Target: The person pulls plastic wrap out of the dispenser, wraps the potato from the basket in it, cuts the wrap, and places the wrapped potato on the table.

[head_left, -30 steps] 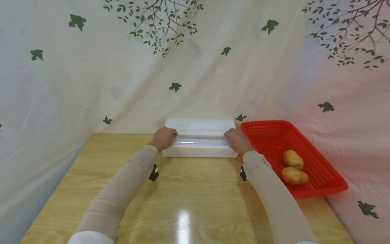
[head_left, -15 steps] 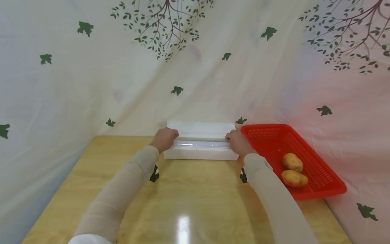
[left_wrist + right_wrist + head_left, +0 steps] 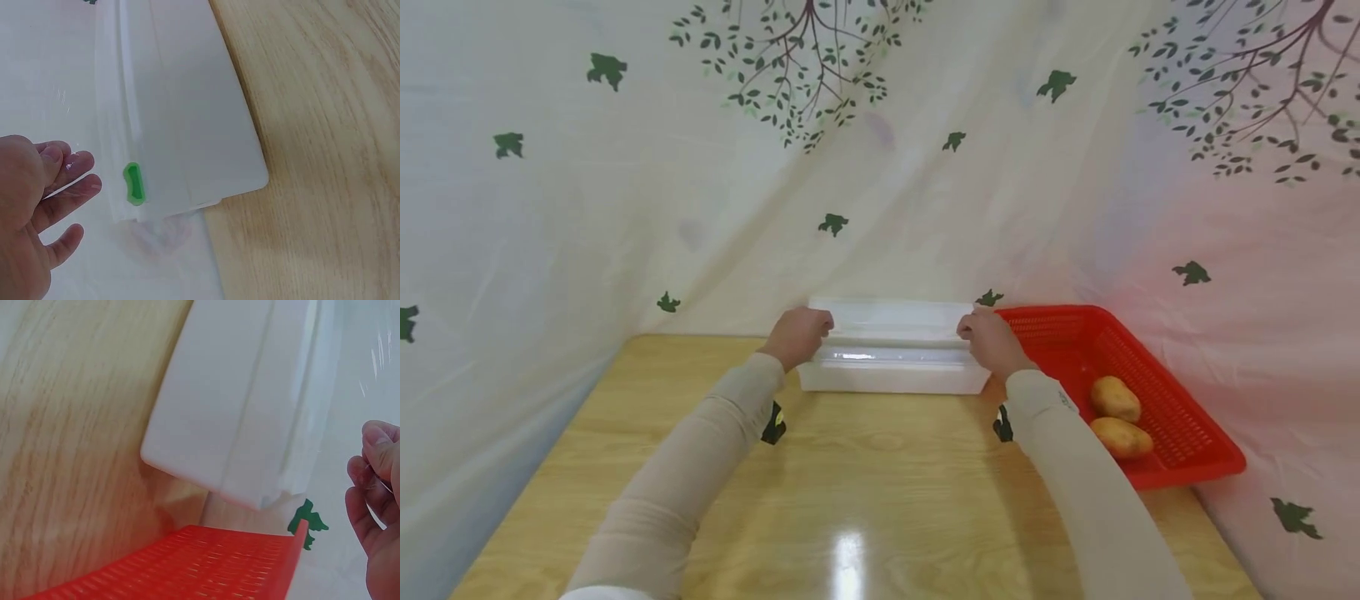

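A white cling film dispenser (image 3: pixel 895 381) lies across the far edge of the table. In the head view my left hand (image 3: pixel 797 335) is above its left end and my right hand (image 3: pixel 992 340) above its right end. Thumb and fingertips of each hand pinch a corner of clear cling film (image 3: pixel 62 103), visible mainly by its glints. In the right wrist view glints show on the film (image 3: pixel 375 359) near the right fingertips. A green slider (image 3: pixel 134 184) sits at the dispenser's left end. The film's exact edge is hard to make out.
A red plastic basket (image 3: pixel 1187 475) holding two potatoes (image 3: pixel 1116 398) stands at the right, close by the right forearm. The wooden table (image 3: pixel 865 483) stretches in front of the dispenser. A pale curtain with leaf prints (image 3: pixel 760 217) hangs behind.
Both hands have risen slightly from the dispenser and moved a little farther apart, still pinching the film. Dispenser, basket and potatoes stay in place; the head view has shifted slightly.
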Available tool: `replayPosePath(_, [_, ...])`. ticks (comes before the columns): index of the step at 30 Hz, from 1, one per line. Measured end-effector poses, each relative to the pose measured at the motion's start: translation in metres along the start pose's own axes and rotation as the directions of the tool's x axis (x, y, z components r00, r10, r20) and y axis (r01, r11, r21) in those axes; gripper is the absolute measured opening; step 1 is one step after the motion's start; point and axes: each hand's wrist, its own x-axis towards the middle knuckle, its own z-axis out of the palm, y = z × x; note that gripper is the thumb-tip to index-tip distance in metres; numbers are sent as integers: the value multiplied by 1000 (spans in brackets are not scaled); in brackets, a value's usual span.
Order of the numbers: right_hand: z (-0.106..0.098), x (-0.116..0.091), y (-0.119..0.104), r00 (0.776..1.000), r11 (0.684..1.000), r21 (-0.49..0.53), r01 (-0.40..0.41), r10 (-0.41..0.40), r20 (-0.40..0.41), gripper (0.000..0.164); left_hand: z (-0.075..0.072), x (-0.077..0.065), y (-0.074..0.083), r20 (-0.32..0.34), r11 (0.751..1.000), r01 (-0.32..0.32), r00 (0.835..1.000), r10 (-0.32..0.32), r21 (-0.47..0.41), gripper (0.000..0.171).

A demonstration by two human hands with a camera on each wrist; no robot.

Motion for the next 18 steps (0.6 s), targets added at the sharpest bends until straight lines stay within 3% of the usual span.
replayPosePath(6, [-10,3,-7,997,997,43,-67,66,28,23,-10,0,0,14,999,10,1000,-9,-41,22])
replayPosePath(13, [-20,2,-14,996,994,70,-89,86,35,28,-23,1,-1,6,996,14,1000,-14,-88,27])
replayPosePath(18, [-30,0,-13,993,992,61,-108,105,54,30,-30,6,4,6,1000,-20,1000,20,3,27])
